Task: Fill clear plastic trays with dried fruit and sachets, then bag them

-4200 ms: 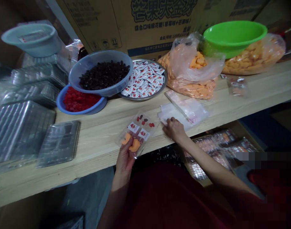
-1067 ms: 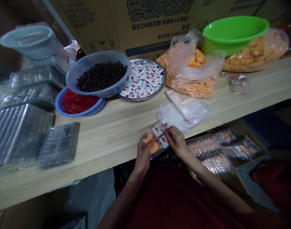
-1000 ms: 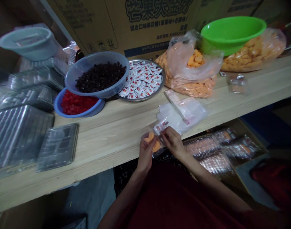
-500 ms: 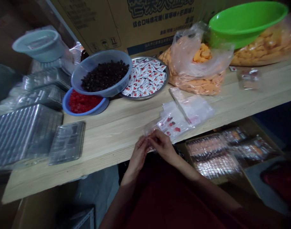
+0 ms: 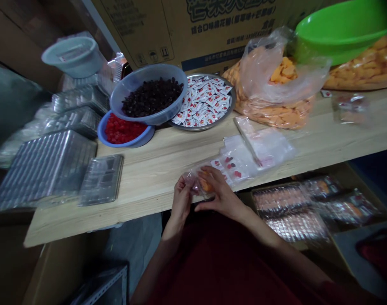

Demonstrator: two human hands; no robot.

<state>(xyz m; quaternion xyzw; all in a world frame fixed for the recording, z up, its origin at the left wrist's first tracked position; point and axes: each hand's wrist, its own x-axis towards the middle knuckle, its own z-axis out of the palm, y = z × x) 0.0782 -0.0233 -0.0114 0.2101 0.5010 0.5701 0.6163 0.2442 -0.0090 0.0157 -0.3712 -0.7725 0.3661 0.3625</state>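
Observation:
At the table's front edge, my left hand (image 5: pixel 181 199) pinches the left end of a small clear plastic bag (image 5: pixel 193 180). An orange piece (image 5: pixel 206 184) shows in the bag. Over that piece curve the fingers of my right hand (image 5: pixel 220 192), gripping the bag's right side, with the thumb lower down. Just right of the hands, flat clear bags (image 5: pixel 244 161) overlap in a row, with red and dark pieces and white printed sachets on or in them. A stack of empty clear bags (image 5: pixel 269 148) lies beyond.
Behind stand a bowl of dark pieces (image 5: pixel 152 97), a blue bowl of red pieces (image 5: pixel 125 130), a metal tray of sachets (image 5: pixel 206 101) and a bag of orange pieces (image 5: pixel 276 110). Plastic trays (image 5: pixel 50 165) are stacked left. A carton of filled packs (image 5: pixel 288 203) sits below right.
My hands have moved apart from their close pinch, and the right hand has spread over the bag. The orange piece now shows in it. The whole view has shifted slightly.

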